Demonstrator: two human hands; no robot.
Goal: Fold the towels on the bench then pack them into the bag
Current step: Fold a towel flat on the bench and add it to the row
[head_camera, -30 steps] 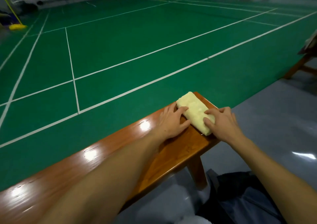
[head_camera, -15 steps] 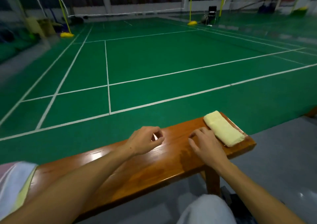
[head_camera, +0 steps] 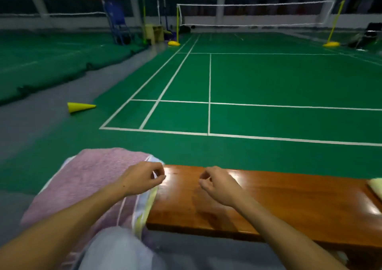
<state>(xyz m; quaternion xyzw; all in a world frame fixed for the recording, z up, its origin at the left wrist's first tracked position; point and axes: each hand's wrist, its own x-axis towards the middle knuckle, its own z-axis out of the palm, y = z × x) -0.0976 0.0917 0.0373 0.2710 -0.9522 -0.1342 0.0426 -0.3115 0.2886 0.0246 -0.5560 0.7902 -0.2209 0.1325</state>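
A pink towel (head_camera: pixel 86 178) with white, pale blue and yellow edge stripes lies spread over the left end of the wooden bench (head_camera: pixel 258 203). My left hand (head_camera: pixel 142 178) hovers over the towel's striped right edge, fingers loosely curled, holding nothing. My right hand (head_camera: pixel 219 185) hangs above the bare bench top, fingers also loosely curled and empty. The folded pale yellow towel (head_camera: pixel 376 185) shows only as a corner at the right edge of the view. The bag is out of sight.
A green badminton court (head_camera: pixel 268 83) with white lines stretches ahead, with nets and yellow posts at the back. A yellow cone (head_camera: pixel 79 107) lies on the grey floor to the left. My knee (head_camera: pixel 115 249) in grey fabric fills the bottom.
Both hands let go of the folded yellow towel and moved left along the bench. My view swung left, bringing the pink towel in and pushing the yellow one to the right edge.
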